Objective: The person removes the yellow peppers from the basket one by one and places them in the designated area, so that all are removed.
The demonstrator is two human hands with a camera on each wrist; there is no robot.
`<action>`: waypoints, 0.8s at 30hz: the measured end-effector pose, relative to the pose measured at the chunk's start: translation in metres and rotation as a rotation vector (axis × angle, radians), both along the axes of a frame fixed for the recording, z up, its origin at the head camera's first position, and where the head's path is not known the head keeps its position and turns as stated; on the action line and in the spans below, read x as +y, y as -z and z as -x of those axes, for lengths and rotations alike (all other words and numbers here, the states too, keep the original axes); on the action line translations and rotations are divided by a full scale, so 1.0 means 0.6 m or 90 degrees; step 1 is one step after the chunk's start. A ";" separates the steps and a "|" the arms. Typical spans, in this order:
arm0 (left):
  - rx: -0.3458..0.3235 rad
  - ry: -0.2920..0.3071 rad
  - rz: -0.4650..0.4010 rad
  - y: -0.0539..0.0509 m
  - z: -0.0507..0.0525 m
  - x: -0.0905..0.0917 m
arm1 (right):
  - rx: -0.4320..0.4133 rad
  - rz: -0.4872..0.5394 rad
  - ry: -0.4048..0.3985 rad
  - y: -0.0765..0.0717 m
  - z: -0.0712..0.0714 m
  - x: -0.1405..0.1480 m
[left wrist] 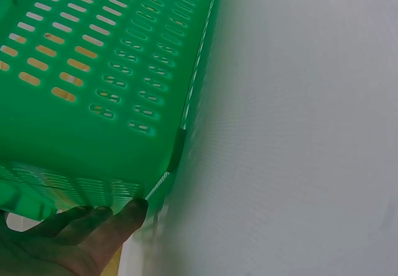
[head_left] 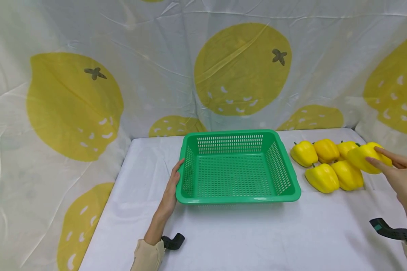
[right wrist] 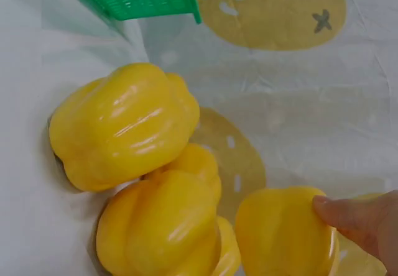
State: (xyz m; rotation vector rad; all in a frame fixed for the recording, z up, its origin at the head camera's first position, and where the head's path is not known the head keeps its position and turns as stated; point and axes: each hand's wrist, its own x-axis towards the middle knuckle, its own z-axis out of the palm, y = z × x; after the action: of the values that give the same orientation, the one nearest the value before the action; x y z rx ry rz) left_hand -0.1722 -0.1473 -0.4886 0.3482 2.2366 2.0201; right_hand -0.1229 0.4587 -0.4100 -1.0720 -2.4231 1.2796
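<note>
A green plastic basket (head_left: 237, 200) with slotted walls stands in the middle of the table. My left hand (head_left: 169, 190) holds its left side at the rim, and the left wrist view shows those fingers (left wrist: 118, 226) against the outer wall, below the rim. On the right, my right hand (head_left: 401, 177) pinches a yellow bell pepper (head_left: 363, 158) between thumb and fingers. That held pepper (right wrist: 283, 232) appears beside the others in the right wrist view. Several more yellow bell peppers (head_left: 322, 178) lie grouped to the right of the basket. Part of my right hand is cut off by the frame edge.
A white cloth (head_left: 237, 237) covers the table. Behind and beside it hangs a pale curtain (head_left: 156, 64) printed with large yellow fruit. A black wrist mount (head_left: 173, 241) sits on the left forearm, and another mount (head_left: 393, 231) on the right.
</note>
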 end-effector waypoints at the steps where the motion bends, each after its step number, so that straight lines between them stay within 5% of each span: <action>1: 0.000 0.000 0.001 0.000 0.000 0.000 | -0.010 -0.001 0.010 0.003 -0.001 0.004; 6: 0.000 -0.004 0.006 -0.001 0.001 0.001 | -0.028 0.021 0.050 0.022 -0.004 0.021; 12: 0.005 -0.008 0.005 -0.004 -0.001 0.002 | 0.017 0.094 0.097 0.038 0.000 0.037; 24: 0.003 -0.006 0.002 -0.005 -0.001 0.002 | -0.048 0.060 0.076 0.061 -0.004 0.053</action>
State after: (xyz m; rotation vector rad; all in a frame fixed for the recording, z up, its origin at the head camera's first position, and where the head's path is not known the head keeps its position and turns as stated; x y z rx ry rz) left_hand -0.1716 -0.1458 -0.4857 0.3430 2.2481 2.0223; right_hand -0.1206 0.4905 -0.4468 -1.2924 -2.3312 1.3489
